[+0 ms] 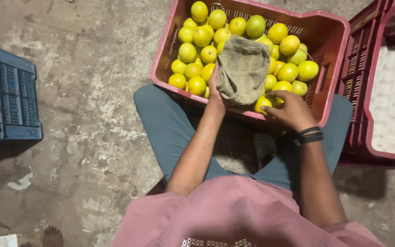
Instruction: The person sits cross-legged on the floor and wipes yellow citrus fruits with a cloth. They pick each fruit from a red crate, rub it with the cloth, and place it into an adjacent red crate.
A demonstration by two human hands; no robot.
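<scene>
- Two hands reach into a red crate point(332, 34) full of yellow and green fruits point(197, 39); the crate sits on the floor, right in front of the person's knees.
- The left hand point(214, 89) is at the near edge of the crate, and its grip is pinched shut on a dusty grey cloth point(243, 68).
- That cloth lies spread over the fruits in the middle of the crate.
- The right hand point(289, 110) is also at the near edge of the crate, and its fingers are curled round one yellow fruit point(262, 104).
- A second red crate point(366, 91) with white padding inside stands just beside the full crate.
- A blue crate point(12, 98) sits on the floor, well apart from the full crate.
</scene>
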